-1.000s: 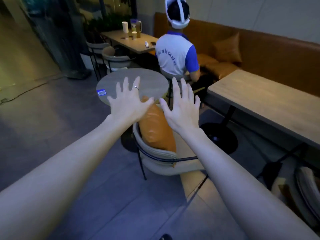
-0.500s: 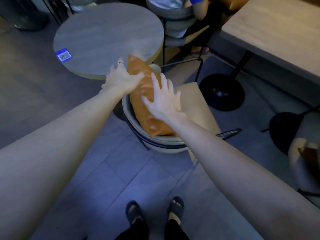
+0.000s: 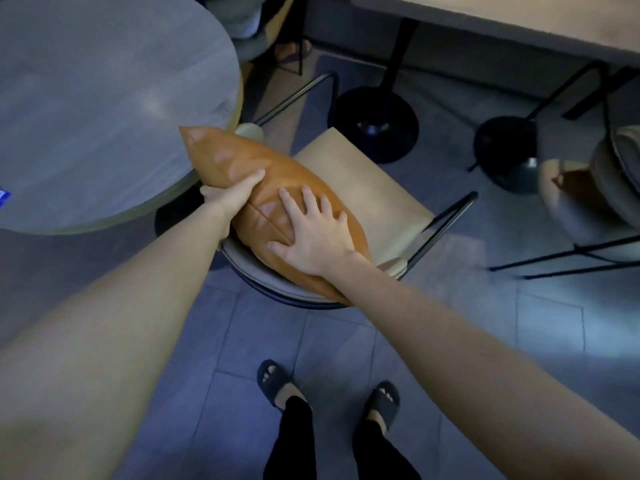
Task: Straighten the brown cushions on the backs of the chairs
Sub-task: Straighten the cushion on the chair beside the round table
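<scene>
A brown leather cushion (image 3: 239, 168) leans against the curved grey back of a chair (image 3: 367, 188) with a pale seat, seen from above and behind. My left hand (image 3: 232, 195) grips the cushion's left edge, thumb on top and fingers behind. My right hand (image 3: 311, 230) lies flat on the cushion's front face with fingers spread. The cushion's upper corner pokes over the edge of the round table.
A round grey table (image 3: 104, 98) stands close on the left of the chair. A long table (image 3: 519, 22) on a black pedestal base (image 3: 377, 123) is ahead right. Another chair (image 3: 595, 188) with a brown cushion is at the right edge. My sandalled feet (image 3: 325, 393) stand on grey tiles.
I have stepped closer and look further down. My hands, open in the air a second ago, have landed on the cushion; the left has closed on its edge, the right presses its face.
</scene>
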